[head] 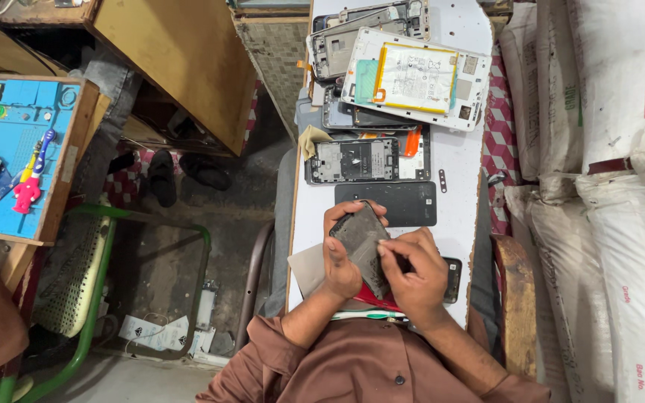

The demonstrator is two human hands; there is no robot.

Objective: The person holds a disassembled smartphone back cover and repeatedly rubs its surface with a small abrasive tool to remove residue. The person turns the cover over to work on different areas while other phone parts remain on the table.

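We hold a dark pad [363,242] | left hand [341,261], right hand [410,272] pinch it | black phone [387,203] just past pad on counter [457,160]

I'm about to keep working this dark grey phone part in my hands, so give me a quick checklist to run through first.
1. Left hand grips the dark grey part: ok.
2. Right hand fingertips on its edge: ok.
3. Part held over the white table: ok.
4. Black panel lies flat, apart from the hands: ok.
5. Opened tablet with battery rests on stacked frames: cannot tell if stable.
6. Part's condition: cannot tell.
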